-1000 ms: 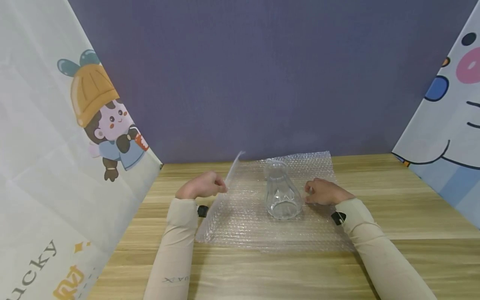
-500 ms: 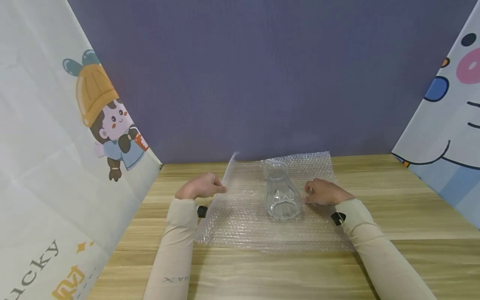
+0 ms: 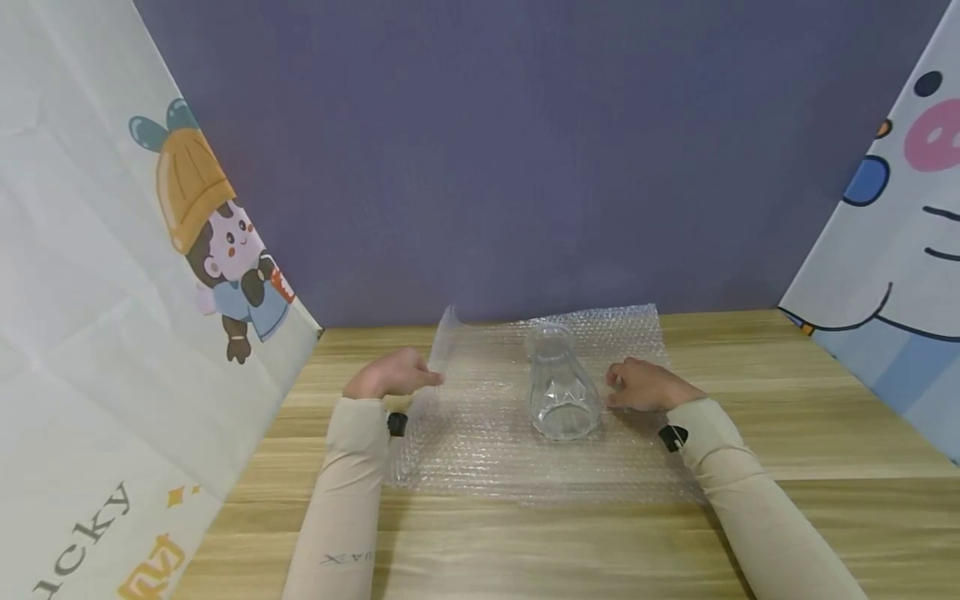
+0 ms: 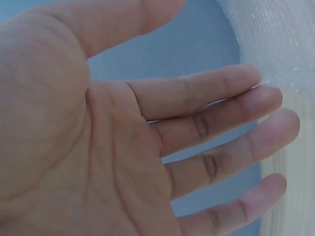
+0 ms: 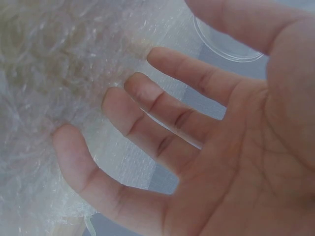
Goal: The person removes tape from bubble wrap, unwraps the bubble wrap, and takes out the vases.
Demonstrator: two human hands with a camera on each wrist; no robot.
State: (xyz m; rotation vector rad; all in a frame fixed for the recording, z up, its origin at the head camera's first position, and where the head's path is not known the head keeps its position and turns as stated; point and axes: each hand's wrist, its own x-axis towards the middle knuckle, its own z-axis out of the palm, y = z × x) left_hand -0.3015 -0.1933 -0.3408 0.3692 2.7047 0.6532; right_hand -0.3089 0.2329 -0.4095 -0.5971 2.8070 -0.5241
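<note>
A clear glass vase point(image 3: 564, 400) is on a sheet of bubble wrap point(image 3: 480, 442), its wide end towards me and its narrow neck away. Whether it stands or lies, I cannot tell. My left hand point(image 3: 393, 375) is at the wrap's left edge, which curls up at the far corner. In the left wrist view its fingers point(image 4: 226, 83) are straight, the thumb apart from them. My right hand point(image 3: 645, 385) is just right of the vase, over the wrap. Its fingers point(image 5: 133, 113) are loosely spread in the right wrist view, with a round glass rim point(image 5: 229, 39) beyond.
The wrap lies on a wood-grain table point(image 3: 465, 550). A dark purple-blue wall point(image 3: 480, 167) stands behind the table. Printed white sheets with cartoon figures hang at the left point(image 3: 97, 292) and right point(image 3: 900, 292).
The raised left edge of the bubble wrap has dropped outward to the left. My left hand has shifted slightly left; the right hand and the vase have hardly moved.
</note>
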